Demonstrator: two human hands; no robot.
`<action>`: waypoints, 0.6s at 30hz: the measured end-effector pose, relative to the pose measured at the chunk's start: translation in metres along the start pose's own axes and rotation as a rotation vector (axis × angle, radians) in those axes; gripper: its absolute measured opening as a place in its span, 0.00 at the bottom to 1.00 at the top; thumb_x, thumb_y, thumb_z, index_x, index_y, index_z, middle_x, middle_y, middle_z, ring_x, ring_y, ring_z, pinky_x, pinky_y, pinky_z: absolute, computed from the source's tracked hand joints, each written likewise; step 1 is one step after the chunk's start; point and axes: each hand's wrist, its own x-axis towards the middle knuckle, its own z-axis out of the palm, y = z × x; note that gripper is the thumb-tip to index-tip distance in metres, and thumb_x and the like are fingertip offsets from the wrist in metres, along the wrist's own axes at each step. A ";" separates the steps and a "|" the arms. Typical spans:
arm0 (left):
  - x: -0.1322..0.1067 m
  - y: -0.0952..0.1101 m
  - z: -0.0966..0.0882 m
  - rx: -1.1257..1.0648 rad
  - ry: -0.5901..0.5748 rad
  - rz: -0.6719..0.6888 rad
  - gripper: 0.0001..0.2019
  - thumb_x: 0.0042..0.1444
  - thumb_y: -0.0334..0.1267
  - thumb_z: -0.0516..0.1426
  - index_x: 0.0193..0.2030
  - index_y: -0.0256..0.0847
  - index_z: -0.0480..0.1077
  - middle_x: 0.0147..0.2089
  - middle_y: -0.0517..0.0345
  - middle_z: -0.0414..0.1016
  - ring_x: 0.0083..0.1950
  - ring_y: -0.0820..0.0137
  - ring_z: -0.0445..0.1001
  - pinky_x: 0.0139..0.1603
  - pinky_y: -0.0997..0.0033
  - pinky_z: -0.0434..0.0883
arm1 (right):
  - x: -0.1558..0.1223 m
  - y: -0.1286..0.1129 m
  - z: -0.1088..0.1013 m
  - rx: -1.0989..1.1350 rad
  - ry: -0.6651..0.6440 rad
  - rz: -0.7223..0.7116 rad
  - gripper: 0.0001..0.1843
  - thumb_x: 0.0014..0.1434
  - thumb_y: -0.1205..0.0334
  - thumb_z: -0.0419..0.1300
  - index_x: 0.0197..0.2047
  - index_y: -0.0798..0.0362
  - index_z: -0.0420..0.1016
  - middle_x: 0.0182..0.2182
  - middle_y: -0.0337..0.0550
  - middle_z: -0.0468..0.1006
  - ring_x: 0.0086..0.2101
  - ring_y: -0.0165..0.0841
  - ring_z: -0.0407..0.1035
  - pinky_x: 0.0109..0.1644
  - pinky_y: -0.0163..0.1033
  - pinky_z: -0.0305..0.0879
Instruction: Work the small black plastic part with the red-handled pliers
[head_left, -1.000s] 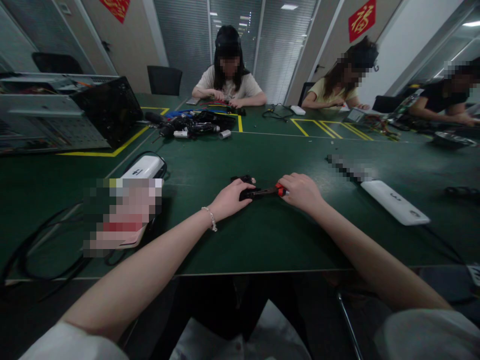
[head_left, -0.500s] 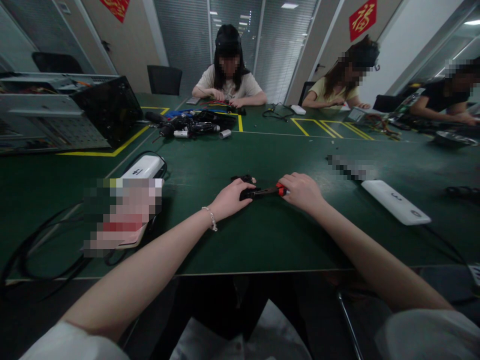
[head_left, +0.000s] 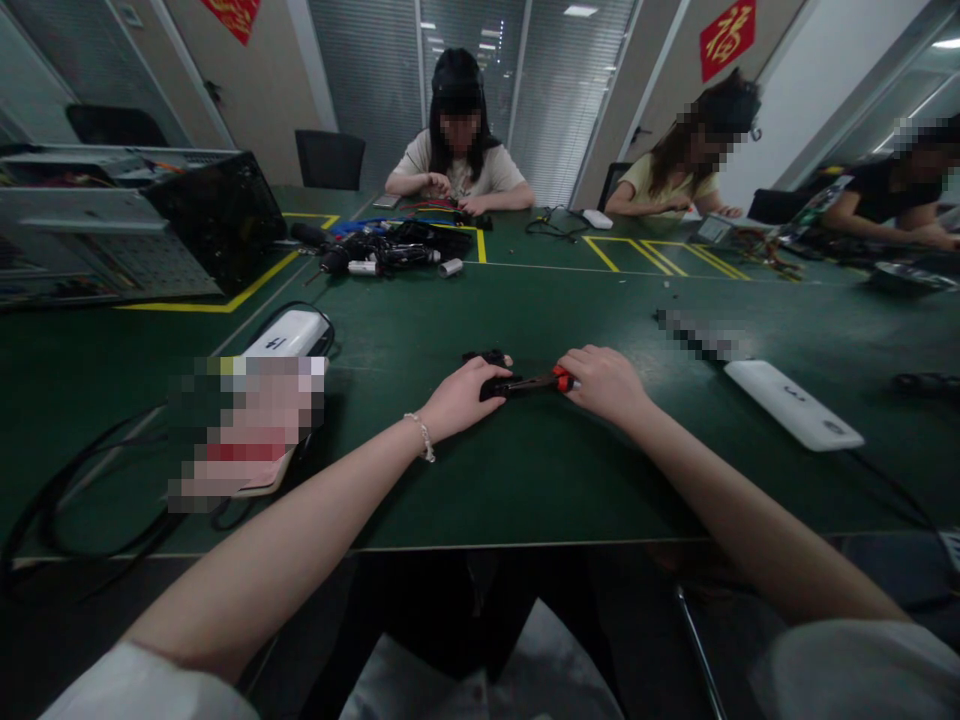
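My right hand [head_left: 604,385] is closed round the red-and-black handles of a pair of pliers [head_left: 534,382], whose dark jaws point left. The jaws meet a small black part [head_left: 493,387] that my left hand [head_left: 461,398] pinches between thumb and fingers. Its exact kind is too dark to make out, and my fingers cover some of it. Just beyond my left fingertips lies a small black piece [head_left: 486,356] with a pale end, on the green table [head_left: 450,490].
A white power bank [head_left: 795,403] lies on the right; another white power bank [head_left: 289,335] and a phone [head_left: 259,430] with cables are on the left. Farther back are an opened computer case [head_left: 135,230] and a pile of black cables [head_left: 397,245]. Several people sit across.
My hands, the pliers and the black part stay almost where they were. Across the table, the person in the middle has lifted one hand slightly.
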 end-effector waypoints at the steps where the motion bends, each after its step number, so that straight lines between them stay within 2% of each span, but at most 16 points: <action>1: 0.000 0.000 0.000 0.000 0.001 0.001 0.19 0.56 0.37 0.56 0.55 0.43 0.67 0.54 0.52 0.65 0.52 0.63 0.69 0.53 0.61 0.69 | 0.000 0.000 -0.001 -0.005 0.003 -0.004 0.10 0.52 0.65 0.55 0.37 0.56 0.74 0.34 0.48 0.75 0.33 0.36 0.64 0.36 0.39 0.55; 6: 0.000 0.001 0.000 -0.006 0.010 0.002 0.18 0.56 0.37 0.56 0.55 0.43 0.67 0.54 0.52 0.66 0.52 0.63 0.69 0.53 0.61 0.69 | 0.000 -0.001 -0.003 -0.052 0.034 -0.036 0.10 0.53 0.66 0.54 0.37 0.58 0.73 0.34 0.49 0.74 0.34 0.37 0.64 0.37 0.39 0.55; 11: -0.001 0.002 -0.001 -0.004 0.004 -0.002 0.18 0.56 0.36 0.56 0.54 0.42 0.67 0.54 0.52 0.66 0.52 0.63 0.69 0.54 0.61 0.68 | 0.000 0.002 -0.002 -0.047 0.048 -0.047 0.10 0.53 0.66 0.54 0.38 0.58 0.73 0.39 0.50 0.74 0.34 0.36 0.64 0.38 0.39 0.55; 18: -0.001 0.003 -0.002 -0.016 -0.007 -0.016 0.19 0.56 0.37 0.56 0.55 0.42 0.67 0.54 0.52 0.66 0.52 0.63 0.70 0.53 0.61 0.69 | 0.000 0.001 0.001 0.015 0.004 -0.019 0.10 0.52 0.65 0.54 0.37 0.56 0.73 0.34 0.47 0.75 0.33 0.35 0.64 0.36 0.39 0.55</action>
